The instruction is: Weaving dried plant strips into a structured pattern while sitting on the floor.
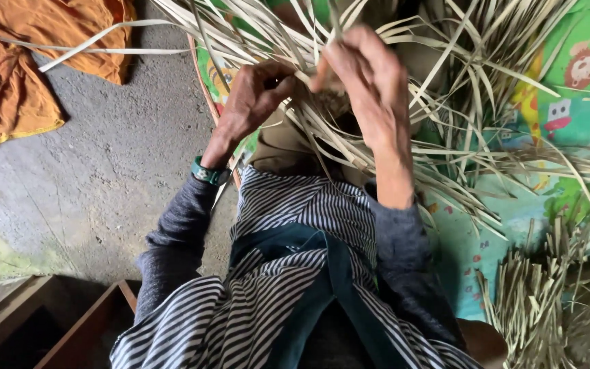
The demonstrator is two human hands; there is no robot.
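My left hand (253,99) is closed around pale dried leaf strips (322,123) at the middle of a loose woven bundle over my lap. My right hand (367,78) is raised beside it, fingers pinching a strip near the top of the bundle. The strips fan out in all directions, mostly to the right and upward. A green wristband (207,173) sits on my left wrist. I wear grey sleeves and a black-and-white striped garment (288,273) with a dark teal strap.
An orange cloth (15,61) lies on the grey concrete floor (104,171) at the upper left. A colourful green play mat (568,89) lies under the strips at right. Another heap of strips (541,301) rests at lower right. Wooden frames (69,328) stand at lower left.
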